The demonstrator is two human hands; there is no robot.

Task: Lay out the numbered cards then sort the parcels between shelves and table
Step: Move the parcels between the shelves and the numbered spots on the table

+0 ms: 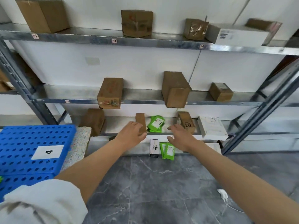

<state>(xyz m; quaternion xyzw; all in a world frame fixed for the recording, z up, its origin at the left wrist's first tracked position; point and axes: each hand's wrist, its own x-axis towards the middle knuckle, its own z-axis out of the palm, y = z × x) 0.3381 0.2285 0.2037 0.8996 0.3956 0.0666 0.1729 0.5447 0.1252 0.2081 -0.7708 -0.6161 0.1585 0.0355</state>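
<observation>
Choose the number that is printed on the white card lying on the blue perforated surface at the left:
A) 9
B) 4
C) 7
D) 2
B: the white card on the blue perforated surface shows one black digit, a 4.

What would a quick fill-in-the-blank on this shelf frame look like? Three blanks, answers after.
1. The white card on the blue crate shows the number ____.
2. The packets between the left hand and the right hand are ____ in colour.
3. On the top shelf, the largest brown box stands at the ____ end.
Missing words: 4; green; left.
</observation>
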